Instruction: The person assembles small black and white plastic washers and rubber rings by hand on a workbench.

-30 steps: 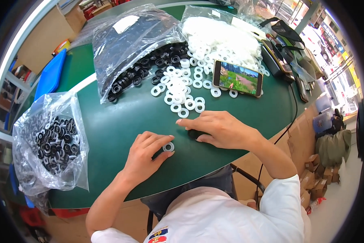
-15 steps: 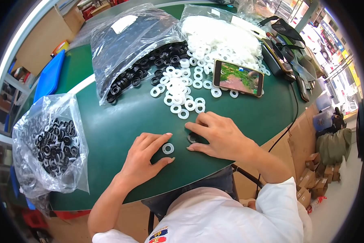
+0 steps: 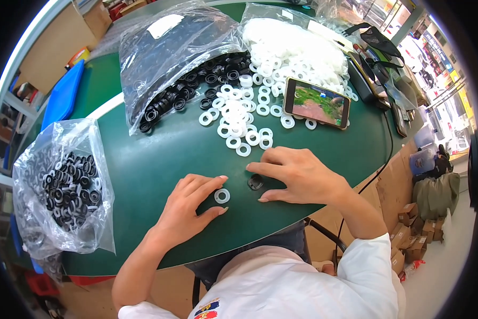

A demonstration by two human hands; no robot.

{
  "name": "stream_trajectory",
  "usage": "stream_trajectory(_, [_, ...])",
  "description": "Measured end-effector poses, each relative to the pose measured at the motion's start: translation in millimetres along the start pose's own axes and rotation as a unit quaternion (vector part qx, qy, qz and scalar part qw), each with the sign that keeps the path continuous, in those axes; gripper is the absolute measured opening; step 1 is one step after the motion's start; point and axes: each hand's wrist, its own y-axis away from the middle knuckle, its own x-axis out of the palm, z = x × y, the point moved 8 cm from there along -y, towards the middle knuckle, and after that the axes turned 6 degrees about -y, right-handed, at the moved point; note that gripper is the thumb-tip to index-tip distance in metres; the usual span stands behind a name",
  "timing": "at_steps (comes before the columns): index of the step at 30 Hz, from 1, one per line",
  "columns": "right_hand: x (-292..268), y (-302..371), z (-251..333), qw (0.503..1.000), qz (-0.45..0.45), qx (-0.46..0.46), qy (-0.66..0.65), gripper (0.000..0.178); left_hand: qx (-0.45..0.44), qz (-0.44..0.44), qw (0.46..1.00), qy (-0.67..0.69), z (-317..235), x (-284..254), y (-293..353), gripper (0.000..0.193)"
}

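Note:
A single white ring (image 3: 222,196) lies flat on the green table between the thumb and fingers of my left hand (image 3: 190,201), which are spread apart. Close by on the right, a black ring (image 3: 255,182) rests on the table in the gap between the thumb and index finger of my right hand (image 3: 302,176). That hand's fingers are apart too. Beyond my hands lies a loose heap of white rings (image 3: 235,118). Black rings (image 3: 167,102) spill from the mouth of a clear plastic bag (image 3: 180,40) behind it.
An open clear bag (image 3: 29,181) of mixed black and white rings stands at the left edge, near a blue tray (image 3: 63,95). A propped phone (image 3: 317,103) leans against a bag of white rings (image 3: 297,42). A dark cable (image 3: 382,165) hangs over the right edge.
My right thumb has drawn away from the black ring, widening the gap, and more of the ring shows. My left hand has hardly moved; the view has shifted slightly.

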Motion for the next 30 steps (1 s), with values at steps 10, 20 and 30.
stream_trajectory(10, [15,-20,21,0.985,-0.046,-0.118,-0.12,0.029,-0.008,0.005,1.0,0.018,3,-3,0,0.068])
stream_trajectory(20, [42,-38,32,0.988,-0.029,-0.1,-0.113,0.022,-0.044,0.01,0.998,0.046,7,-2,2,0.08])
stream_trajectory(30, [39,-47,26,0.985,-0.043,-0.098,-0.135,0.023,-0.017,0.006,0.999,0.035,5,-2,2,0.079])
